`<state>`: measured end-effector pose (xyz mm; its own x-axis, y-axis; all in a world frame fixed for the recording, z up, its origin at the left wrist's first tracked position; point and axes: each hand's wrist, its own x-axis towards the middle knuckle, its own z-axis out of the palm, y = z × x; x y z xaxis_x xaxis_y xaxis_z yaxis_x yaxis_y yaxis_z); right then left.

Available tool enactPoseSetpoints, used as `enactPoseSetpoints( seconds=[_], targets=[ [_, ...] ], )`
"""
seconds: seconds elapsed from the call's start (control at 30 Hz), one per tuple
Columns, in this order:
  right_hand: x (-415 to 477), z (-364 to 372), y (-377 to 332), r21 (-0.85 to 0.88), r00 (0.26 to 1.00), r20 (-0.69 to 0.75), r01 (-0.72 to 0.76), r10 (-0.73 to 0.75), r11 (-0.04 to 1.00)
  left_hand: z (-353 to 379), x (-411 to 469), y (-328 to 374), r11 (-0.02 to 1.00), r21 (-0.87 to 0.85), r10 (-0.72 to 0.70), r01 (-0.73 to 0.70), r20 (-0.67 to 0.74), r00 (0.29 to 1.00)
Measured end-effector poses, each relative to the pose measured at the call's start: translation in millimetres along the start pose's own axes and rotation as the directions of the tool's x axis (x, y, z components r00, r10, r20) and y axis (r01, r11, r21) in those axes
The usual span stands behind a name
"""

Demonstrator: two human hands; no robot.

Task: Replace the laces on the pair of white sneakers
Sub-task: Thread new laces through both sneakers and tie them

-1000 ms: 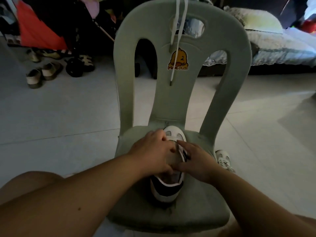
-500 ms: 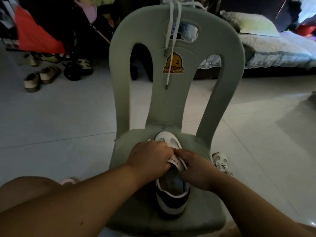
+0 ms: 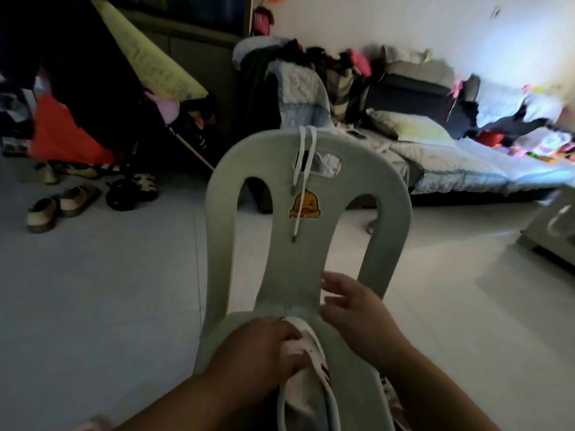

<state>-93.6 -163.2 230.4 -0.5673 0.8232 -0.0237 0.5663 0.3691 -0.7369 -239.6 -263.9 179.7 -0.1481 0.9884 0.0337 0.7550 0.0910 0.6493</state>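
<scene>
Left hand (image 3: 264, 353) grips the white sneaker (image 3: 308, 371), fingers curled over its upper, likely pinning it on the seat of the chair (image 3: 390, 194) so it won't slide during lacing. Right hand (image 3: 354, 318) holds nothing, fingers loosely spread, raised just above and right of the sneaker toward the backrest. White lace (image 3: 303, 181) hangs draped over the backrest top, well above and ahead of both hands, probably parked there within reach, right hand looks aimed at it
</scene>
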Motion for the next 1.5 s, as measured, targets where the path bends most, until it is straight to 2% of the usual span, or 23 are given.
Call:
enactPoseSetpoints(
  seconds=[0.17,0.27,0.43,0.53,0.7,0.9,1.07,1.13,1.2,1.3,1.4,1.5],
  targets=[
    [54.0,-43.0,-91.0,0.0,0.939,-0.32,0.136,-0.128,0.991,-40.6,7.5,-5.1,0.986,-0.154,-0.084,0.062,-0.14,0.987],
    [93.2,-59.9,-131.4,-0.03,0.893,-0.426,0.145,-0.144,0.989,-54.4,8.6,-12.5,0.977,-0.194,-0.118,0.082,-0.183,0.976],
    [140.6,-59.3,-150.2,-0.1,0.876,-0.478,0.017,-0.063,0.995,-70.6,11.4,-20.8,0.943,-0.304,-0.213,0.139,-0.226,0.951],
    [153.7,-46.5,-149.6,0.025,0.869,-0.493,-0.02,0.03,0.999,-72.9,11.7,-19.7,0.942,-0.295,-0.226,0.158,-0.213,0.951],
    [166.2,-35.8,-149.7,0.181,0.846,-0.525,0.003,0.095,0.983,-74.9,11.2,-19.7,0.943,-0.286,-0.235,0.172,-0.203,0.95],
    [169.2,-39.3,-146.3,0.133,0.84,-0.539,0.005,0.068,0.991,-69.3,12.9,-17.8,0.946,-0.287,-0.214,0.151,-0.202,0.956],
    [154.5,-46.3,-144.2,0.16,0.855,-0.519,0.122,-0.021,0.98,-62.4,17.8,-16.1,0.945,-0.293,-0.208,0.147,-0.189,0.96],
    [141.1,-48.7,-144.8,0.187,0.883,-0.465,0.174,-0.069,0.967,-59.1,19.3,-15.5,0.946,-0.289,-0.206,0.145,-0.19,0.96],
    [124.0,-54.2,-145.0,0.203,0.932,-0.34,0.207,-0.13,0.957,-56.6,20.3,-13.4,0.946,-0.296,-0.199,0.135,-0.198,0.96],
    [94.0,-66.7,-146.1,0.023,0.97,-0.038,0.242,-0.241,0.97,-55.0,19.7,-10.2,0.945,-0.301,-0.197,0.127,-0.214,0.957],
    [66.2,-72.5,-141.3,-0.183,0.944,0.252,0.264,-0.214,0.947,-53.2,19.3,-8.3,0.936,-0.33,-0.212,0.121,-0.254,0.944],
    [45.9,-65.5,-125.5,-0.34,0.884,0.445,0.314,-0.142,0.886,-50.5,17.7,-7.1,0.924,-0.372,-0.208,0.086,-0.301,0.931]
  ],
)
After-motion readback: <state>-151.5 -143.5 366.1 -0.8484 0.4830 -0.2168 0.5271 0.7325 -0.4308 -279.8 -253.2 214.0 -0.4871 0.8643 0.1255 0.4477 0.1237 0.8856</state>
